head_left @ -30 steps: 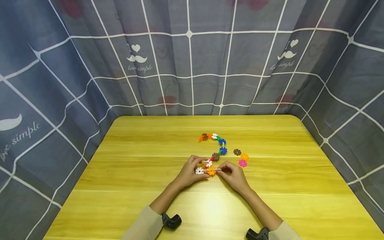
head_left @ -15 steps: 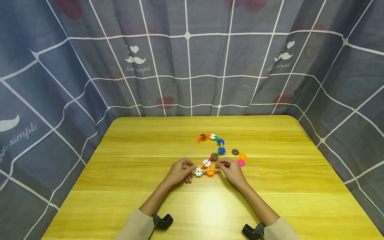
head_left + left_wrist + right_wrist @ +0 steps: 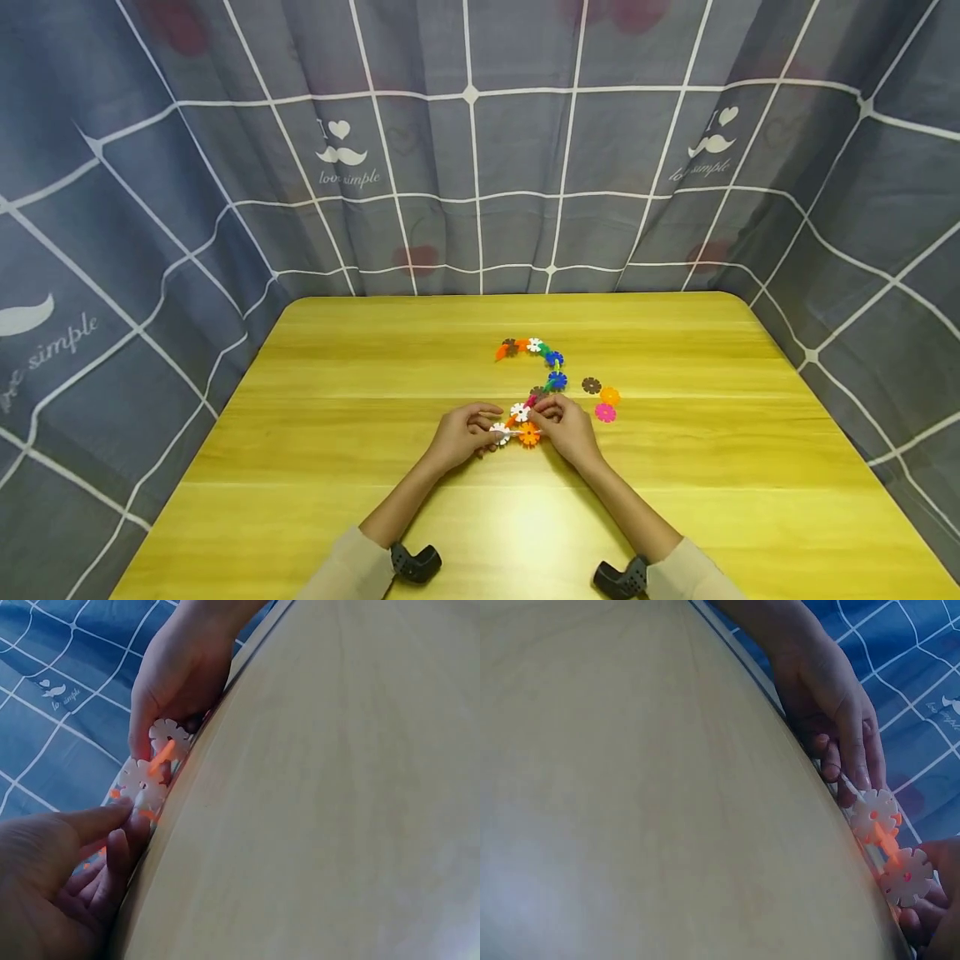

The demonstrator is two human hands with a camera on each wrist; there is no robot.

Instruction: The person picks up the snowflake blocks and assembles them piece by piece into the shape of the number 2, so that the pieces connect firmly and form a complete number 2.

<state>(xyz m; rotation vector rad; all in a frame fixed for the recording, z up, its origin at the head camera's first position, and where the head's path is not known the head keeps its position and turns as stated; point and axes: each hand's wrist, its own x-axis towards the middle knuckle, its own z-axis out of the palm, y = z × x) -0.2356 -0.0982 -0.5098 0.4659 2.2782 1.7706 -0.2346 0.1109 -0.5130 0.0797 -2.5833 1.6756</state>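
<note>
A chain of slotted snowflake discs in several colours curves over the wooden table, its far part running through a blue disc (image 3: pixel 557 381). At the chain's near left corner, my left hand (image 3: pixel 456 437) pinches a white snowflake disc (image 3: pixel 142 784) between thumb and fingers. An orange piece (image 3: pixel 160 757) links it to a second white snowflake disc (image 3: pixel 907 877), which my right hand (image 3: pixel 568 428) grips by its edge. Between the hands, an orange snowflake disc (image 3: pixel 528 434) sits at the near side of the chain. My right hand partly covers the pieces beside it.
Right of the chain lie three loose discs: brown (image 3: pixel 591 386), orange (image 3: pixel 611 396) and pink (image 3: pixel 605 412). A grey-blue checked curtain (image 3: pixel 517 167) surrounds the back and sides of the table (image 3: pixel 337 375). Black devices (image 3: pixel 416 564) are strapped at both wrists.
My left hand drew back to the left off the chain, then came in again onto the white disc. My right hand shifted left from the pale piece beside the orange disc to the upper white disc.
</note>
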